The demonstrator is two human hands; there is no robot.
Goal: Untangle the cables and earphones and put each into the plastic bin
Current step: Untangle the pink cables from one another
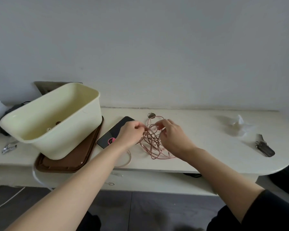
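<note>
A tangle of thin pink cable (153, 140) lies in loops on the cream table (207, 155), partly lifted between my hands. My left hand (129, 133) pinches strands at the tangle's upper left. My right hand (171, 135) pinches strands at its upper right, with loops hanging below both. A pale thicker cable (129, 158) curves under my left wrist. The cream plastic bin (60, 130) stands tilted at the left on a brown lid (65, 161), with small items inside it at the bottom.
A black phone (114, 130) with a pink ring lies between the bin and the tangle. Crumpled clear plastic (238, 125) and a dark key bundle (264, 148) sit at the right. Foil scrap (8, 148) lies at the far left. The wall runs close behind.
</note>
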